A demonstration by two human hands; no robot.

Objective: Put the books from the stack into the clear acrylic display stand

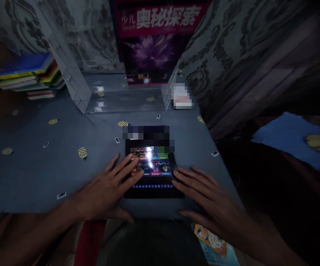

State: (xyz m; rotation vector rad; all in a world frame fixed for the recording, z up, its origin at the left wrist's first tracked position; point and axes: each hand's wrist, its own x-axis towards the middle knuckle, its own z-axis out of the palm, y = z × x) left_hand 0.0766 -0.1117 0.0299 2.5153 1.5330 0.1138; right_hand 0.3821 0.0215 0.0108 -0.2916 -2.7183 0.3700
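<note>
Left hand (108, 190) and right hand (208, 190) lie palm down, one at each side of a dark-covered book (152, 177) that rests flat on the table (35, 170), just in front of a clear rack (75, 85). The left hand is wide open, its fingers straight and a little fanned, with the fingertips over the cover's rows of small coloured pictures and the thumb stretched out below; it grips nothing. The right hand is open too — fingers long and close together, thumb apart — and its fingertips meet the book's right edge without closing on it. Bright glare sits on the middle of the cover, and blurred blocks hide part of its top. Inside the rack stands an upright book (152, 55) with a red title band and a purple burst. To the left of the rack is an untidy stack of books (28, 75), a blue one on top; just beside its right foot is a small white object (182, 96), too blurred to name. Patterned fabric or wallpaper (217, 44) rises behind the rack, and well off to its right lies a blue cloth (289, 136).
</note>
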